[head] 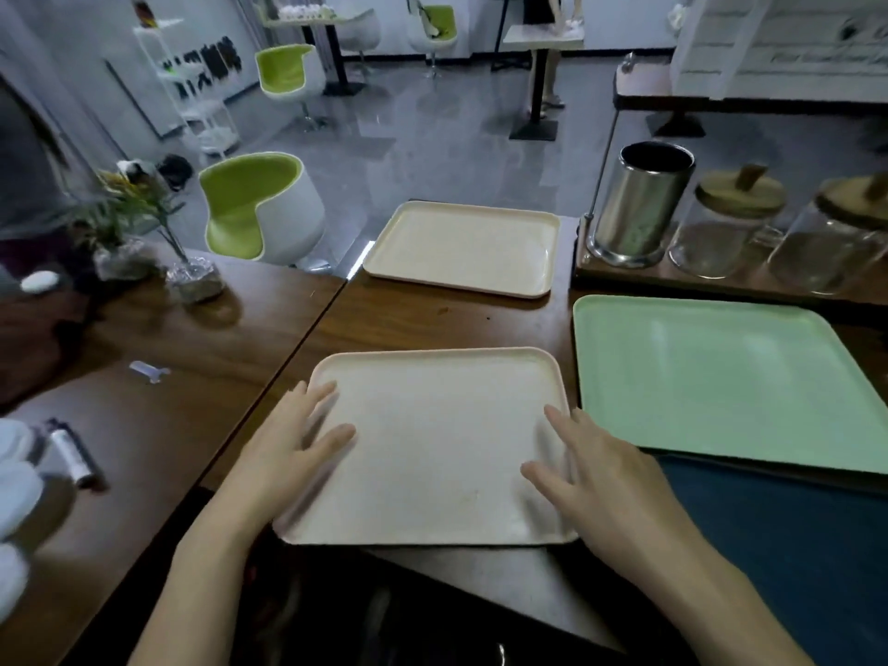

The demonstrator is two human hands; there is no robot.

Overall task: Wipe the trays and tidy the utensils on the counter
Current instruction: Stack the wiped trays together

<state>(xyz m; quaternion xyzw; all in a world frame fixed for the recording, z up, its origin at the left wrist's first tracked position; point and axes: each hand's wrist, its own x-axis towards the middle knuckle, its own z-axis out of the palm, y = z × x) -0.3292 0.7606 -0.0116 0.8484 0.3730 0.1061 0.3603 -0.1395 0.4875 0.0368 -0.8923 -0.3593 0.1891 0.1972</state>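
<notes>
Here left hand point(293, 449) overlaps tray point(432, 454) rim.

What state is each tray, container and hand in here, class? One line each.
Near cream tray: flat, empty, under both hands.
Far cream tray: flat, empty.
Green tray: flat, empty.
Steel canister: upright, no lid.
Glass jars: upright, lids on.
Left hand: open, fingers on near tray's left rim.
Right hand: open, fingers on its right rim.

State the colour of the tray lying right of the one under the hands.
Pale green tray, head view.
</notes>
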